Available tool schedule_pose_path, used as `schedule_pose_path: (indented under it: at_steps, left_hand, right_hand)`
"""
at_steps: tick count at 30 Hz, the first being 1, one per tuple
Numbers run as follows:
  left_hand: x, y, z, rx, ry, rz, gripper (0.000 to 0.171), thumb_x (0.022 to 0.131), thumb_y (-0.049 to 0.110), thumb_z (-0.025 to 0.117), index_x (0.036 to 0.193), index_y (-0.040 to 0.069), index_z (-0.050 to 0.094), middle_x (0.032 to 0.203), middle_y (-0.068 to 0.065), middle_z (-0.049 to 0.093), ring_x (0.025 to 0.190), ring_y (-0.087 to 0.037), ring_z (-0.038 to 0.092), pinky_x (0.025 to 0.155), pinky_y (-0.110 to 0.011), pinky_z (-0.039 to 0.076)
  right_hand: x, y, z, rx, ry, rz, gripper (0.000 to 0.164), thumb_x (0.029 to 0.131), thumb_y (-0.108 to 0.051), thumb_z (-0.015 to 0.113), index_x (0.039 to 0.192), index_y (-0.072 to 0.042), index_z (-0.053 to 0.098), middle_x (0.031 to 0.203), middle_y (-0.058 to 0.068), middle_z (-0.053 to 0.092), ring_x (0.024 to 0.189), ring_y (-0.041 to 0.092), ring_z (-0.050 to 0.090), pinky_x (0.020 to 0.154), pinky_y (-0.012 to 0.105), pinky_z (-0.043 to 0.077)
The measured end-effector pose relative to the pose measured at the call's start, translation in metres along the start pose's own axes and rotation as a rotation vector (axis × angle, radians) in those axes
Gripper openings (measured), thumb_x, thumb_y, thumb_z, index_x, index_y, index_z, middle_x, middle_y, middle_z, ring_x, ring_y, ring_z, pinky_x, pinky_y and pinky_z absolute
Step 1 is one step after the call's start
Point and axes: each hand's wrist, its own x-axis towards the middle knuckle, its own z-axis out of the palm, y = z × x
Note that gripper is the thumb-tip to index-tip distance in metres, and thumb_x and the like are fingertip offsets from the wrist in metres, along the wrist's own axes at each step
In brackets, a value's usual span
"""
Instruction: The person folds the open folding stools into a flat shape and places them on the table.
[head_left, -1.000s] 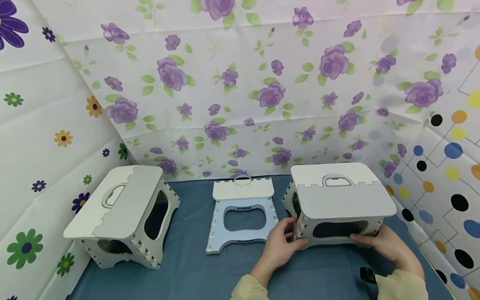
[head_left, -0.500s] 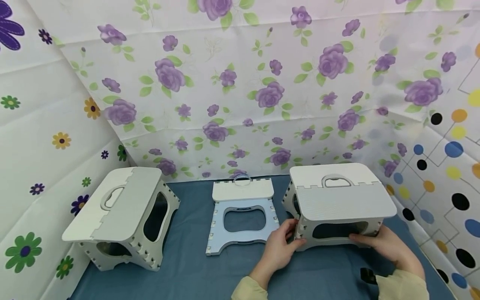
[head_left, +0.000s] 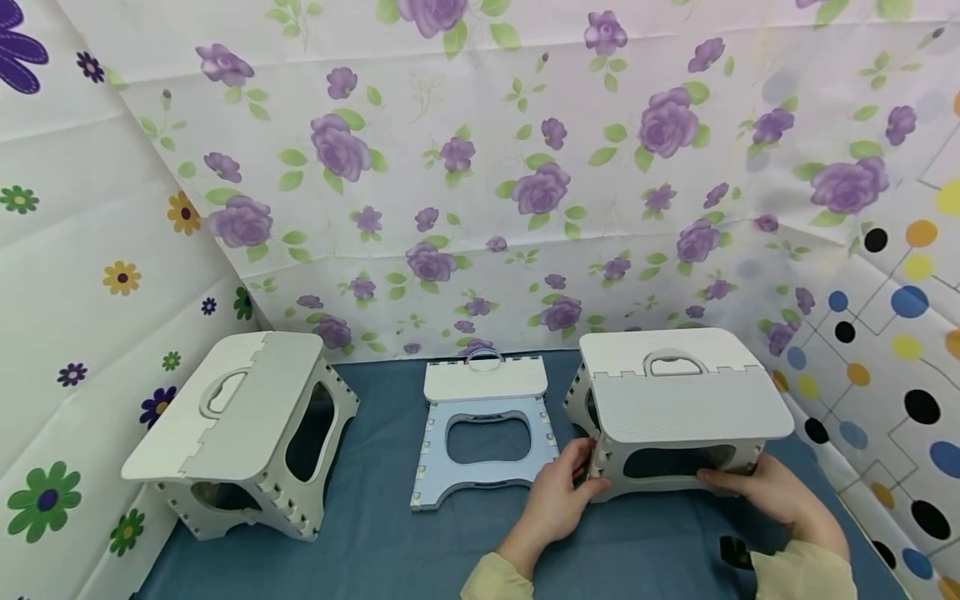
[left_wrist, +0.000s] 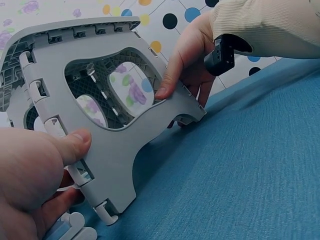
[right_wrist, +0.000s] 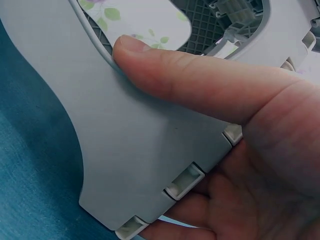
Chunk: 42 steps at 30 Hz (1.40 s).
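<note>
A white and grey folding step stool (head_left: 686, 404) stands unfolded at the right of the blue cloth. My left hand (head_left: 558, 496) grips its front left corner, thumb on the front leg panel and fingers round the hinged edge, as the left wrist view shows. At the front right corner my right hand (head_left: 780, 496) holds the same stool. In the right wrist view its thumb (right_wrist: 180, 75) lies across the grey panel (right_wrist: 125, 140) by the oval cutout, and the other fingers curl behind the hinged edge, partly hidden.
A folded blue and white stool (head_left: 487, 475) lies flat in the middle, close to my left hand. Another unfolded white and grey stool (head_left: 247, 408) stands at the left. Flowered and dotted sheets (head_left: 480, 167) wall the blue cloth (head_left: 375, 550) at back and sides.
Almost nothing differs. Both hands keep their hold on the right stool, which stays in place; the head view has shifted very slightly.
</note>
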Motion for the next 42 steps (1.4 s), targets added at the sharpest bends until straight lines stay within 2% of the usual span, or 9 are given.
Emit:
schedule_pose_path:
  at_steps: [6,11,28,42]
  left_hand:
    - [-0.0015,0.0012,-0.0004,0.012,-0.020,0.005,0.047,0.105,0.035,0.072,0.148,0.021,0.056,0.148,0.000,0.065,0.133,-0.011,0.061,0.107,-0.030,0.051]
    - [0.0005,0.0006,-0.0023,0.013,-0.024,0.008,0.047,0.105,0.034,0.072,0.148,0.021,0.056,0.146,0.000,0.066,0.132,-0.012,0.062,0.107,-0.032,0.051]
    - [0.0015,-0.0018,-0.0010,0.007,-0.039,0.015,0.048,0.107,0.035,0.069,0.151,0.022,0.054,0.148,0.002,0.064,0.133,-0.008,0.060,0.107,-0.027,0.050]
    - [0.0022,-0.0006,0.0002,0.027,-0.032,0.008,0.046,0.107,0.036,0.069,0.150,0.022,0.056,0.146,0.005,0.065,0.131,-0.008,0.061,0.106,-0.030,0.051]
  right_hand:
    - [-0.0023,0.0018,-0.0009,0.012,-0.017,0.027,0.100,0.105,-0.046,0.069,0.161,0.017,0.015,0.161,0.047,0.025,0.144,0.064,0.035,0.104,0.068,0.046]
    - [-0.0002,0.0019,-0.0004,0.037,-0.007,0.007,0.099,0.105,-0.043,0.070,0.162,0.015,0.015,0.161,0.045,0.024,0.145,0.063,0.034,0.106,0.069,0.045]
    - [0.0013,0.0017,0.0002,0.029,0.009,0.046,0.103,0.101,-0.047,0.074,0.160,0.018,0.019,0.159,0.046,0.029,0.143,0.063,0.038,0.104,0.068,0.046]
    - [0.0001,-0.0001,0.0017,0.028,0.037,0.010,0.100,0.100,-0.044,0.077,0.160,0.016,0.024,0.158,0.045,0.033,0.142,0.062,0.040,0.104,0.069,0.046]
